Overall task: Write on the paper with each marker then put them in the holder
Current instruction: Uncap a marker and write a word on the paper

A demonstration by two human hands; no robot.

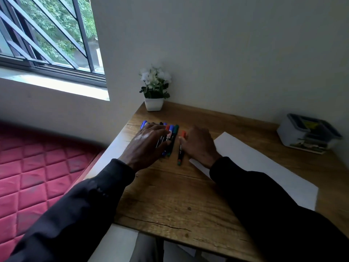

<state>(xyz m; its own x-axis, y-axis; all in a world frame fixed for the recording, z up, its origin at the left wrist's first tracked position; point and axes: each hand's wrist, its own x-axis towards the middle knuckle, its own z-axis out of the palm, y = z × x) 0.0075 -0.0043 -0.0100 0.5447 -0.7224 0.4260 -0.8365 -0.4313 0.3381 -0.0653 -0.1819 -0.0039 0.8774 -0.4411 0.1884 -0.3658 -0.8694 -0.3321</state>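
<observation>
Just in front of the flower pot (154,104), on the side nearer the person, a bunch of markers (171,137) lies side by side on the wooden table (170,195) with the caps pointing back toward the pot. The left hand (149,140) rests across them palm down, fingers straight and spread, gripping none of them. That flat press looks meant to stop the round barrels from rolling while one is taken out of the row. A single marker (180,152) with an orange-red cap lies apart from the bunch, in front of the pot and a little to its right, and the right hand (198,146) sits back-up just beside it with its fingertips at the cap end. Those fingers bend under the hand and are mostly hidden, so I cannot tell whether they pinch the marker or only touch it. The paper (255,167) lies right of the pot and nearer the person, blank as far as it shows, with one corner next to the right wrist, probably so the writing hand has little way to go. A lidded plastic box (307,133), likely the holder, stands well right of the pot by the same wall. Both dark-sleeved forearms reach forward, converging toward the pot, wrists low over the table
</observation>
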